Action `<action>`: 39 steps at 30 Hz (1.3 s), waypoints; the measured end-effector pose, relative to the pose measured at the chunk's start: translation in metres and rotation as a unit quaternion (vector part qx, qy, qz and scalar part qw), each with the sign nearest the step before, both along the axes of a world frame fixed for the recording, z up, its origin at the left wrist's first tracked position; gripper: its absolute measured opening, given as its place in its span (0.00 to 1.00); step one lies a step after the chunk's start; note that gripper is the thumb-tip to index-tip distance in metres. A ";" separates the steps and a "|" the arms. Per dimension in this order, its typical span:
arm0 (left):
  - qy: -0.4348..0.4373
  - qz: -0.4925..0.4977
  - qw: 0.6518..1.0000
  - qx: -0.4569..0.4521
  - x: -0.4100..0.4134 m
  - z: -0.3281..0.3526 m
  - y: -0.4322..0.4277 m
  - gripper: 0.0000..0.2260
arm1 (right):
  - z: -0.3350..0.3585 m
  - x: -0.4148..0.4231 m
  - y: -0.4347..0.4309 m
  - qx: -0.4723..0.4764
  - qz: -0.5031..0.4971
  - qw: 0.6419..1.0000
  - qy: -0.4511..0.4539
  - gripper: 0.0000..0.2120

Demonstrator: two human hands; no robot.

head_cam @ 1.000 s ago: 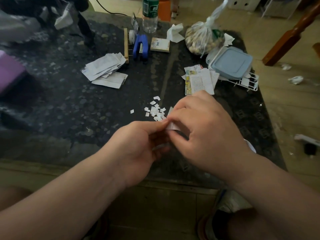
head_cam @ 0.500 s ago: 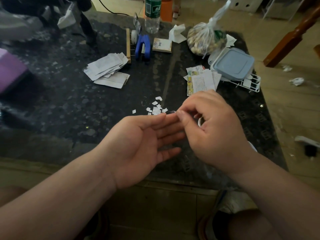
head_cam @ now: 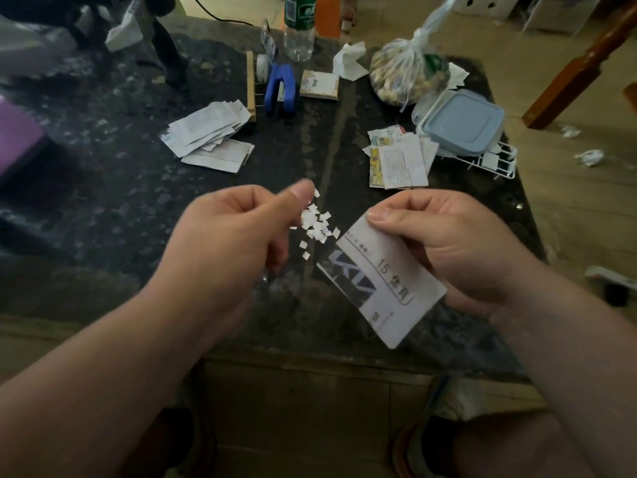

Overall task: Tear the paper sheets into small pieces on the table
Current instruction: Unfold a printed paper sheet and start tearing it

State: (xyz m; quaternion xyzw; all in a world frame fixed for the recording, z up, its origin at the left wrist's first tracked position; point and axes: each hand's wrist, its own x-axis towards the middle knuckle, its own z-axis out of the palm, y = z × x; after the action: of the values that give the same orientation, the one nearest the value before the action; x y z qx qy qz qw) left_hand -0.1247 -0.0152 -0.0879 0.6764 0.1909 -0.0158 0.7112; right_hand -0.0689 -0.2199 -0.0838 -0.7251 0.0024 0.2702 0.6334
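A thin white rectangular paper sheet (head_cam: 382,281) with a dark printed logo hung tilted above the near edge of the mottled dark stone tabletop (head_cam: 103,188); the right hand (head_cam: 458,250) pinched its upper corner, thumb flat on top and fingers curled behind; the left hand (head_cam: 234,232), apart from the sheet, hovered with fingers curled in and thumb pressed to the forefinger; whether a scrap lay between them could not be told; small white square paper pieces (head_cam: 315,224) lay scattered on the tabletop between the hands; farther back sat a fanned stack of white sheets (head_cam: 206,131).
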 end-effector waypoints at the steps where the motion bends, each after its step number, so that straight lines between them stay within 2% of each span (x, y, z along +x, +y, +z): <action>1: 0.004 0.009 1.000 -0.011 0.004 0.000 0.002 0.19 | 0.002 -0.003 0.001 0.018 0.012 1.000 0.007 0.05; 4: 0.039 -0.038 0.998 -0.012 0.007 -0.001 -0.002 0.19 | 0.001 -0.008 0.003 0.034 0.029 0.999 -0.013 0.08; 7: 0.087 -0.139 0.985 -0.057 0.002 0.002 -0.009 0.14 | -0.004 -0.010 0.004 -0.006 0.031 0.997 -0.075 0.05; 9: 0.099 -0.171 0.977 -0.078 0.000 0.002 -0.011 0.13 | -0.005 -0.011 0.005 -0.035 0.035 0.992 -0.117 0.05; 14: 0.092 -0.164 0.979 -0.075 -0.001 0.000 -0.011 0.10 | -0.005 -0.014 0.008 -0.066 0.039 0.987 -0.140 0.05; 18: 0.079 -0.153 0.985 0.007 -0.002 -0.003 -0.010 0.09 | -0.006 -0.017 0.012 -0.095 0.051 0.982 -0.152 0.04; 21: 0.073 -0.160 0.981 0.085 -0.003 -0.005 -0.009 0.07 | -0.010 -0.020 0.015 -0.106 0.055 0.982 -0.146 0.04; 25: 0.086 -0.163 0.973 0.139 -0.005 -0.007 -0.010 0.04 | -0.017 -0.021 0.017 -0.105 0.051 0.987 -0.110 0.06; 27: 0.097 -0.153 0.975 0.132 -0.005 -0.008 -0.010 0.04 | -0.018 -0.018 0.016 -0.105 0.070 0.989 -0.072 0.07; 30: 0.117 -0.124 0.980 0.101 -0.003 -0.011 -0.008 0.06 | -0.018 -0.014 0.012 -0.071 0.095 0.993 0.004 0.20; 31: 0.120 -0.108 0.982 0.094 -0.001 -0.013 -0.006 0.06 | -0.017 -0.013 0.010 -0.065 0.096 0.993 0.017 0.22; 35: 0.132 -0.082 0.985 0.068 0.005 -0.018 0.002 0.07 | -0.020 -0.009 0.007 -0.137 0.115 0.984 -0.026 0.07; 39: 0.153 -0.147 0.975 0.069 0.007 -0.017 0.007 0.08 | -0.030 -0.002 0.006 -0.227 0.088 0.967 -0.070 0.06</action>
State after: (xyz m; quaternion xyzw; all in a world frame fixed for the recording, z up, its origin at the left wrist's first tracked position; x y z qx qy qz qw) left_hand -0.1179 -0.0078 -0.1052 0.7343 0.1965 -0.2095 0.6150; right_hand -0.0706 -0.2135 -0.1136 -0.8644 -0.0443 0.2656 0.4246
